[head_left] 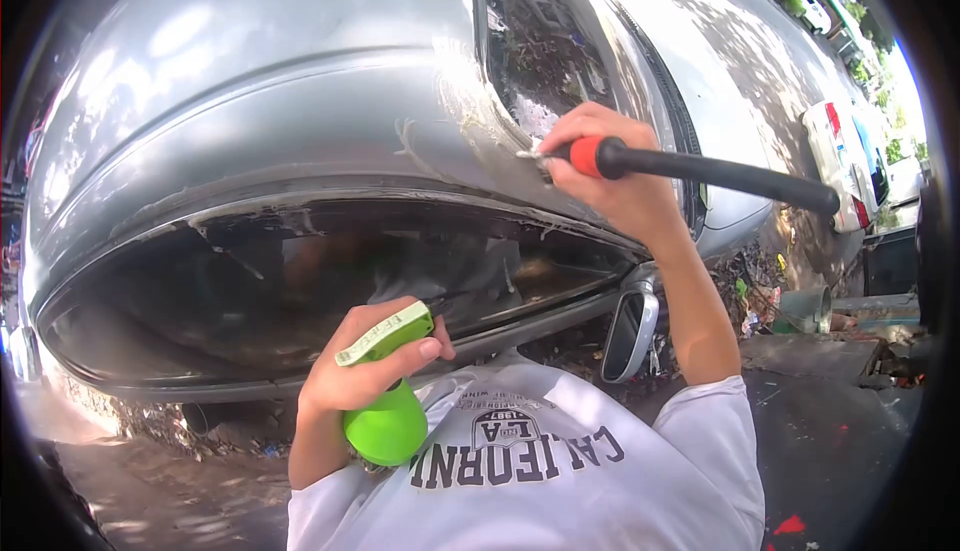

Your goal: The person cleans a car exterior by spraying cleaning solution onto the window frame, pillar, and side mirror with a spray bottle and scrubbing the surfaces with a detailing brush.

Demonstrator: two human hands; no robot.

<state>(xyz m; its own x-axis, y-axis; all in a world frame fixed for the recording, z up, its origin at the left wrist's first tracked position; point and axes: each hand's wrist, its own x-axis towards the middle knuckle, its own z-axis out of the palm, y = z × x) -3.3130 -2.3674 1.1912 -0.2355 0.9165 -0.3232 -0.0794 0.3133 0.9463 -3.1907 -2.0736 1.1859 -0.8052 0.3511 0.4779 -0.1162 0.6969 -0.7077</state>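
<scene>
Where the silver car's roof (250, 121) curves above its side window (200, 301), the left hand (345, 376) grips a green spray bottle (385, 429) by its head (contents: cannot tell). Whitish streaks (470, 101), beside the windshield (545, 46). White T-shirt (580, 501), lettered "CALIFORNI", "LA", "1987", inverted. Wing mirror (628, 333). Right hand (610, 176), wrapped round a black brush (730, 174), red-collared, tip at the windshield's edge, handle crossing before the hood (740, 206). Bucket-like container (803, 311), contents unseen. White car (843, 161), red-lamped.
</scene>
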